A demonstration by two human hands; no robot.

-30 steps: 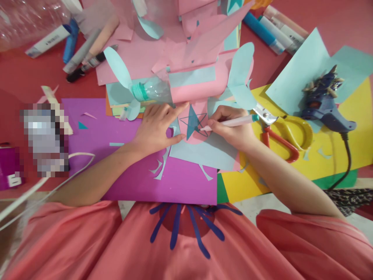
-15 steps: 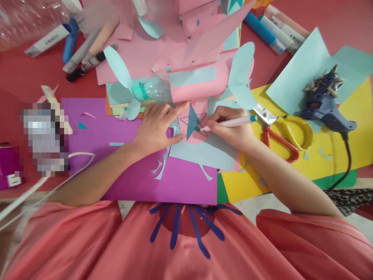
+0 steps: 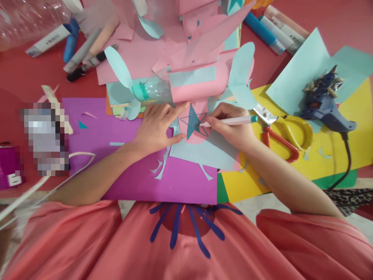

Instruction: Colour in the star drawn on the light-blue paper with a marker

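In the head view my right hand (image 3: pixel 231 126) grips a white marker (image 3: pixel 239 121) with a teal end. Its tip rests on a star drawing (image 3: pixel 192 121), partly coloured teal, on a rounded pink paper piece (image 3: pixel 194 138). My left hand (image 3: pixel 159 126) lies palm down with fingers spread at the left of the star, its fingertips pressing the pink paper's edges. Light blue paper (image 3: pixel 204 153) lies beneath. Just beyond the hands is a plastic bottle (image 3: pixel 154 89) wrapped in pink paper, with light blue paper wings (image 3: pixel 241 64) at its right.
Scissors (image 3: pixel 279 130) with red and yellow handles lie right of my right hand. Farther right is a blue glue gun (image 3: pixel 332 109) with a black cord. Several markers (image 3: pixel 96 50) lie at the upper left. Purple sheet (image 3: pixel 131 179) and yellow sheet (image 3: pixel 244 184) cover the front. A blurred phone (image 3: pixel 45 140) sits left.
The marker tip has shifted slightly up and right within the star, and more of the star's right side is coloured teal. My left hand stays in place.
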